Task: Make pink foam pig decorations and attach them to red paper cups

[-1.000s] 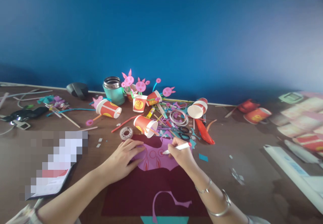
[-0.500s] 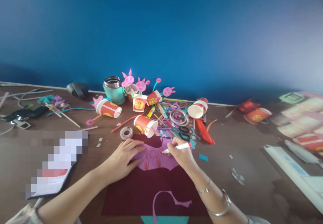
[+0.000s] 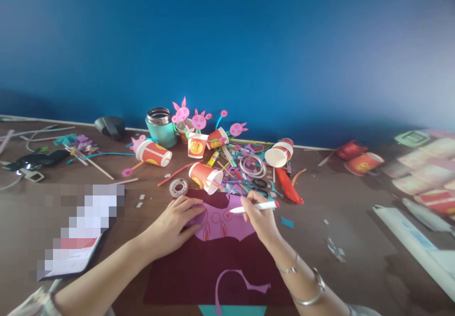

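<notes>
A purple sheet of paper (image 3: 209, 230) with red outlines of circles and pointed ears lies on a dark maroon sheet (image 3: 185, 278). My left hand (image 3: 183, 218) rests flat on its left end, fingers spread. In my right hand (image 3: 259, 216) is a white marker (image 3: 261, 206) with a red end, pinched between thumb and fingers. The marker's tip is at a small red circle on the right of the purple paper; whether it touches cannot be seen. A curved purple paper strip (image 3: 222, 283) lies nearer me on the maroon sheet.
A tape roll (image 3: 178, 188) and a tipped red paper cup (image 3: 201, 174) lie just beyond the paper. Further back stand a teal jar (image 3: 161, 128) and cups with pink paper faces. Scissors (image 3: 261, 183) lie among scraps. A phone (image 3: 83, 240) is at left, a white box (image 3: 408, 240) at right.
My right hand and the marker have shifted slightly right, and the marker lies a little flatter. My left hand and the purple paper stay in place.
</notes>
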Motion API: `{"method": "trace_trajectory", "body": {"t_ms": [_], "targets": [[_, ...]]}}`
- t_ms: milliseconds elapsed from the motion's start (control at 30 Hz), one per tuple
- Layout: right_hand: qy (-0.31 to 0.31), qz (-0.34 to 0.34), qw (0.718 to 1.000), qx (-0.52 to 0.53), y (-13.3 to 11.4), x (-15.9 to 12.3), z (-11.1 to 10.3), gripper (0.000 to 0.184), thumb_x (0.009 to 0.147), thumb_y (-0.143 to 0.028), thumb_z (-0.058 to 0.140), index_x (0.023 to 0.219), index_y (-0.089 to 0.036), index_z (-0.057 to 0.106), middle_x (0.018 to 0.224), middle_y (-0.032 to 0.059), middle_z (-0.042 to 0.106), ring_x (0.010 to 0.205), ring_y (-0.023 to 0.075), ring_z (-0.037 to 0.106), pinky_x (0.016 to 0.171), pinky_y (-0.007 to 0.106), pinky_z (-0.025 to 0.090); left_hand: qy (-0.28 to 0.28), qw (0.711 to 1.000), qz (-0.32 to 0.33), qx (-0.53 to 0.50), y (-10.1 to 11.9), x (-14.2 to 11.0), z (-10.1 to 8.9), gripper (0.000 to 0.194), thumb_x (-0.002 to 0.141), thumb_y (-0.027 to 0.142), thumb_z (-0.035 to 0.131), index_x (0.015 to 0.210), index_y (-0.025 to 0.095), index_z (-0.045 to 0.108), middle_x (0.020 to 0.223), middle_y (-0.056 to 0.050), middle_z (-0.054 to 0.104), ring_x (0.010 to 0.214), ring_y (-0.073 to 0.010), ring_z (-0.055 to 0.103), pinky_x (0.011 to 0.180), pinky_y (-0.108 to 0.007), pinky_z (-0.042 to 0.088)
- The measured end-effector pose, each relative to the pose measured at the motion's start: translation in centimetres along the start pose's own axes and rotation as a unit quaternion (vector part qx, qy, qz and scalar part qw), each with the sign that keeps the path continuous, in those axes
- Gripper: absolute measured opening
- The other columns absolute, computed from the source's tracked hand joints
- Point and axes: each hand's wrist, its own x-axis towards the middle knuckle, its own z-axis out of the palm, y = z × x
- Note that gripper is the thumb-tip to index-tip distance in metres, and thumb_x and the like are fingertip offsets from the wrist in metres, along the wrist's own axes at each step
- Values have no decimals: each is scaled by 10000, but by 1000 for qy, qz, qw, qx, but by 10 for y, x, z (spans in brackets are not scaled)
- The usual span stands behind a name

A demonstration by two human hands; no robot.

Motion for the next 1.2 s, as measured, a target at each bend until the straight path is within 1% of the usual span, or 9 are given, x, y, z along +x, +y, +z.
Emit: {"method": "trace_trajectory", "body": {"t_ms": [67,167,267,567,767,933,1000,1067,1200], "targets": [[-28,-16,999,17,-1,-2,3,264,775,-302,556,570,-221,410,400,-68,478,379,90,420,432,210,339,0,1000,2,1,0,0,1,350,867,260,523,1215,245,554,1242,-69,554,1131,-248,483,998,-447,400],[-97,-7,995,22,1,-4,10,230,766,-311,597,634,-215,434,497,-41,557,446,107,483,457,216,361,-3,1000,2,2,-1,0,2,351,866,248,522,1216,247,551,1258,-70,542,1142,-246,473,1002,-446,394],[-122,2,992,14,6,-6,14,248,783,-322,597,644,-215,422,526,-32,570,471,111,492,470,221,364,3,1000,2,0,-1,0,3,349,870,260,522,1218,248,547,1258,-68,540,1145,-243,471,1005,-441,392],[-118,-4,993,-14,11,-7,15,256,807,-328,584,648,-211,422,512,-50,525,470,106,470,474,228,374,0,1000,4,1,-1,1,3,340,882,280,508,1219,246,544,1255,-69,538,1139,-240,474,999,-444,393],[-111,-22,993,-29,15,-7,16,265,814,-349,591,661,-209,427,524,-55,506,478,102,458,491,236,380,0,1000,5,0,-1,0,3,332,885,280,503,1210,235,549,1250,-74,540,1126,-239,481,986,-440,404],[-131,-15,991,-3,11,-7,17,264,815,-365,591,668,-212,434,524,-57,504,517,121,529,527,248,436,1,1000,4,-1,0,0,2,331,877,262,514,1204,230,554,1248,-75,541,1125,-238,481,989,-437,403],[-133,-14,991,7,10,-7,17,274,807,-369,594,653,-214,427,515,-62,492,517,122,534,533,251,451,3,1000,3,-2,0,0,2,332,874,261,519,1203,237,556,1247,-73,543,1124,-237,484,988,-435,405],[-128,-11,992,4,11,-7,18,280,797,-370,598,642,-214,424,501,-70,473,479,109,495,500,244,435,7,1000,4,-3,0,0,2,334,871,262,522,1202,245,559,1242,-71,547,1119,-236,489,984,-430,410],[-120,-5,993,-16,12,-7,17,282,781,-347,604,620,-210,417,482,-74,458,433,89,425,439,224,363,16,1000,13,-6,0,1,1,333,874,258,515,1204,244,561,1232,-78,554,1107,-237,497,971,-427,421]]}}
